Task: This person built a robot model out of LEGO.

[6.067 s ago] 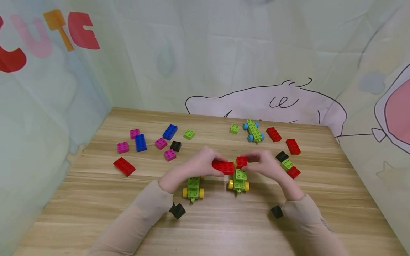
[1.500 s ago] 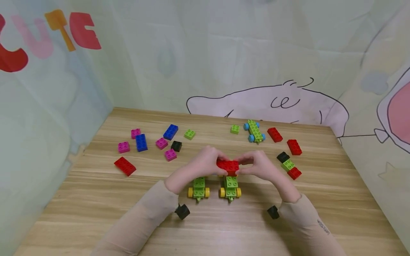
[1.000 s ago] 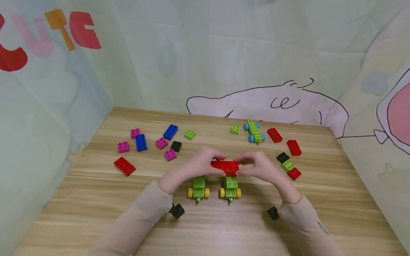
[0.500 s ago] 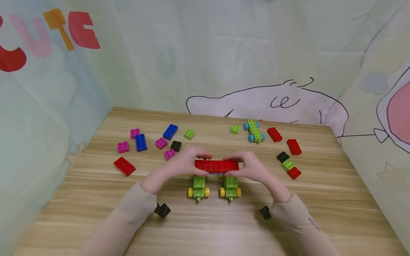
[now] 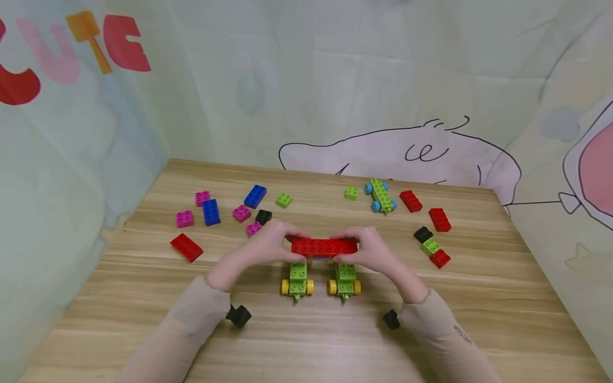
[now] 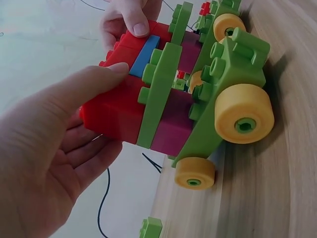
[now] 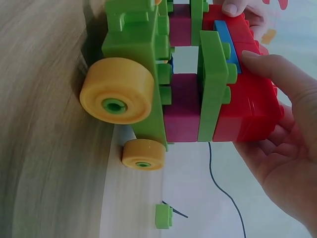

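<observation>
Two red building bricks lie end to end across two green wheeled bases with yellow wheels, the left base (image 5: 298,287) and the right base (image 5: 346,287). My left hand (image 5: 265,244) grips the left red brick (image 5: 306,247) between thumb and fingers. The right red brick (image 5: 342,247) is held the same way by my right hand (image 5: 371,250). In the left wrist view, a magenta brick (image 6: 172,124) and a green brick (image 6: 161,94) are stacked between base and red bricks. A blue piece (image 6: 143,57) spans the gap under the red row. The far fingers are partly hidden.
Left on the table are pink bricks (image 5: 241,213), blue bricks (image 5: 211,212) and a red brick (image 5: 187,247). At the back stands a green base with blue wheels (image 5: 380,195). Right lie red bricks (image 5: 439,219) and a black-green-red row (image 5: 431,246). Curtains (image 5: 249,85) enclose the table.
Earlier, each hand held a red brick near the right base. The bases now stand closer together, with the red row across both. My left hand has moved left to the row's far end.
</observation>
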### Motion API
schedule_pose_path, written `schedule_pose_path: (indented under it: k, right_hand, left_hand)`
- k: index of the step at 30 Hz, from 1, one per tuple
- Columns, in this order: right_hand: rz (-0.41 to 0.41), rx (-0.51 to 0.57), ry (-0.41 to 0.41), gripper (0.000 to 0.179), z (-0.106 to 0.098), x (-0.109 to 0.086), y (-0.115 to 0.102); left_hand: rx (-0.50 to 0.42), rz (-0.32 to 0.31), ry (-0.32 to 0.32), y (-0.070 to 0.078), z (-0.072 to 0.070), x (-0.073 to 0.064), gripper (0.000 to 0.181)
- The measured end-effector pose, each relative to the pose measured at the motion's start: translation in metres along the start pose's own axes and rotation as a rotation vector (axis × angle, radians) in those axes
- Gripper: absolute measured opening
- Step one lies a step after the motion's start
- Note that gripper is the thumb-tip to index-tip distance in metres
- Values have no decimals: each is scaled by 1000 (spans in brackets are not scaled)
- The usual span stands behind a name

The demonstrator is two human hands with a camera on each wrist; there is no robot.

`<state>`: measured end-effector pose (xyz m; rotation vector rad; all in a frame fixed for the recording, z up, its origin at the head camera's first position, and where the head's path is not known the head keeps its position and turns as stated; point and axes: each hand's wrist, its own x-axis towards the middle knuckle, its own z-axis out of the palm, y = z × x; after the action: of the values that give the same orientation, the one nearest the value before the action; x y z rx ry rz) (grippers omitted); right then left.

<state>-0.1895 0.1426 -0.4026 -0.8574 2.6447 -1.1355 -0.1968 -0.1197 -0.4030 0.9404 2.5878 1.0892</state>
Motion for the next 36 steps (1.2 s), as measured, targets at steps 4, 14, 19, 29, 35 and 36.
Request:
schedule_pose_path:
  k: [4,14,19,29,35,36]
  right_hand:
    - [-10,-3,16,36,0,0,0]
    - [18,-3,56,35,-9,-3,8]
    - [41,-8,63,35,-12,-4,14]
    - [43,9,54,37,-13,-6,15]
    - [59,3,43,41,-13,-4,13]
    - [62,6,41,42,-13,-3,12]
  left_hand:
    - [-8,-1,14,0,1,2,42]
    - [-19,13,36,-1,6,18,43]
    - [-22,-10,28,0,9,24,44]
    - [-35,-2,25,-3,12,25,46]
    - [-40,11,25,-4,11,22,47]
    - [-38,12,26,-4,11,21,47]
